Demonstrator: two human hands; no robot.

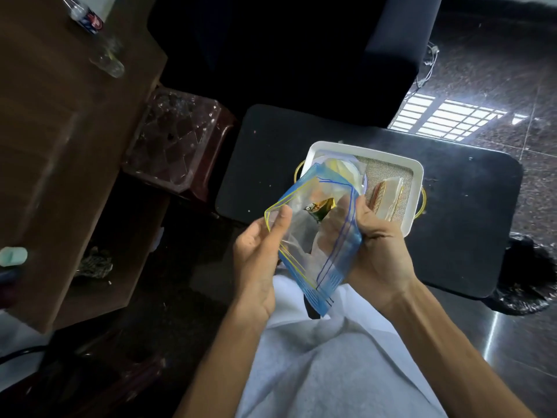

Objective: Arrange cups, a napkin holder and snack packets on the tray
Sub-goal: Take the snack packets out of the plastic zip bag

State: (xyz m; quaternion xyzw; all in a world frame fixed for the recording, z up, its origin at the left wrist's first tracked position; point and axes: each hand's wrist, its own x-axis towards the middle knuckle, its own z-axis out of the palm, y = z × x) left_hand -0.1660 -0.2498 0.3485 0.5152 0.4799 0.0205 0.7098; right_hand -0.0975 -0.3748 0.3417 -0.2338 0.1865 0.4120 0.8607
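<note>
I hold a clear zip bag with blue and yellow seal strips in front of me, above my lap. My left hand grips its yellow-edged side and my right hand grips its blue-edged side, so the mouth is spread. A gold and green snack packet lies inside the bag. Behind the bag a white tray with a woven liner rests on a black table. A napkin holder with white napkins stands on the tray's right half. Pale cups on its left half are partly hidden by the bag.
A brown wooden cabinet with a plastic bottle on top stands at the left. Beside it is a transparent plastic stool. A dark sofa lies beyond the table, and a black rubbish bag sits at the right on glossy floor.
</note>
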